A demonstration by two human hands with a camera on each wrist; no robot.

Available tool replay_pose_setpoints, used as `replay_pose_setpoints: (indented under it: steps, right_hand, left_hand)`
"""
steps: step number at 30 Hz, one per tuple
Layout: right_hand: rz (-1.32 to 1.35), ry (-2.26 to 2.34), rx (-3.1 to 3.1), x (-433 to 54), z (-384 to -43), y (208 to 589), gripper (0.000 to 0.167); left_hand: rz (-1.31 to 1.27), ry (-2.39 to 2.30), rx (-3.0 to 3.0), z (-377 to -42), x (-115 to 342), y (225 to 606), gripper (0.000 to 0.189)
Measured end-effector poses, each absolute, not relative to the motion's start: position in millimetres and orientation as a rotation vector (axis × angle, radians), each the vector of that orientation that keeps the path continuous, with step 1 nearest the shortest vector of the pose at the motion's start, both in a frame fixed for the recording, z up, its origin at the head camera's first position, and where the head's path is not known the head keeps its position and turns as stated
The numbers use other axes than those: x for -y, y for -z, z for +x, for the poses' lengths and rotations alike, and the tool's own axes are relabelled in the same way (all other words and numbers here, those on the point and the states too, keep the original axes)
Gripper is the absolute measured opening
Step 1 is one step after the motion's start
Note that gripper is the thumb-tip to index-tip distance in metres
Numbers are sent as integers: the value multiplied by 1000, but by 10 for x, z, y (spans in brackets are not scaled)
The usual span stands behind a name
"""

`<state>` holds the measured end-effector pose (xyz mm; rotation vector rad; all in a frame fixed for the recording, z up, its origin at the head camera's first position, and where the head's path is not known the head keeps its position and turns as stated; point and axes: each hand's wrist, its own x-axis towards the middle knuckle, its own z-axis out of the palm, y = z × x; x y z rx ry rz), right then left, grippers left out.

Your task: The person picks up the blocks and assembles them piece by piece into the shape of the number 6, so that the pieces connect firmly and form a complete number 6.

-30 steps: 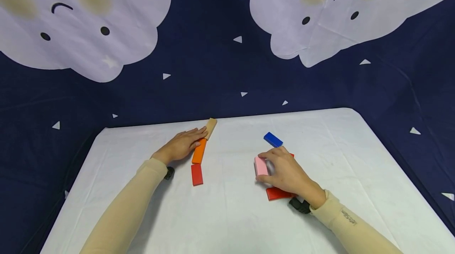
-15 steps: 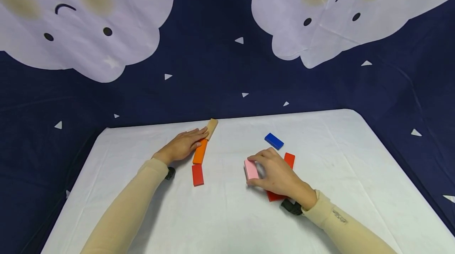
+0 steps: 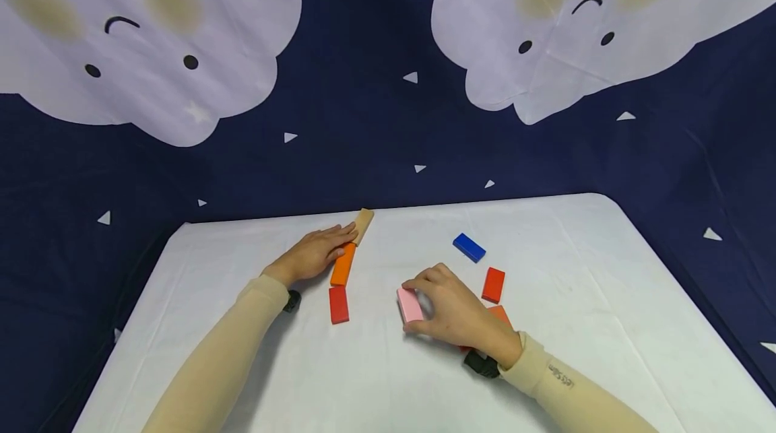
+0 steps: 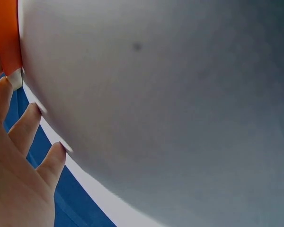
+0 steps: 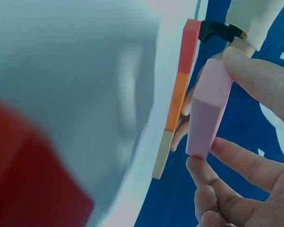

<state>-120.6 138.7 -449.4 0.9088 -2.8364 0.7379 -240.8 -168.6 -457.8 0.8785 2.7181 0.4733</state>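
Note:
In the head view my right hand (image 3: pixel 455 312) pinches a pink block (image 3: pixel 409 305) by its two ends, thumb at the near end and fingers at the far one. The right wrist view shows this pink block (image 5: pixel 208 109) close up. My left hand (image 3: pixel 310 256) rests with extended fingers by a row of blocks, touching the natural wood block (image 3: pixel 365 223) and the orange block (image 3: pixel 342 267). A red block (image 3: pixel 339 305) continues that row toward me. In the left wrist view, fingertips lie at the orange block (image 4: pixel 4 38).
A blue block (image 3: pixel 469 248) and a red block (image 3: pixel 494 285) lie right of centre on the white table (image 3: pixel 388 386). Another orange block (image 3: pixel 500 314) is partly hidden under my right wrist, with a red edge peeking out nearby. Dark blue cloud-patterned cloth (image 3: pixel 364 83) hangs behind.
My right hand has carried the pink block leftward and slightly nearer, uncovering the red block and part of an orange one. The left hand stays at the row.

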Motion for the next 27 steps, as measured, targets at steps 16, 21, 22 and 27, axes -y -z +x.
replay_pose_setpoints:
  steps: [16,21,22,27]
  right_hand:
    - [1039,-754,2881,-1115,-1173,4518,63]
    - [1086,-747,2891,-1044,-1170,4520,63]
    - [1099,-746,2887,-1033,-1172,4522,63]
    - [1164,-745,2856,-978,-1188,4529,62]
  left_hand:
    - [876,-468,-2718,-2384,1683,4571,53]
    - [875,-464,-2716,-2385,1683,4568,53]
    - [880,-466,-2716,-2384,1683,4566,53]
    - [913,-474,-2717,-2390,1690,4571,52]
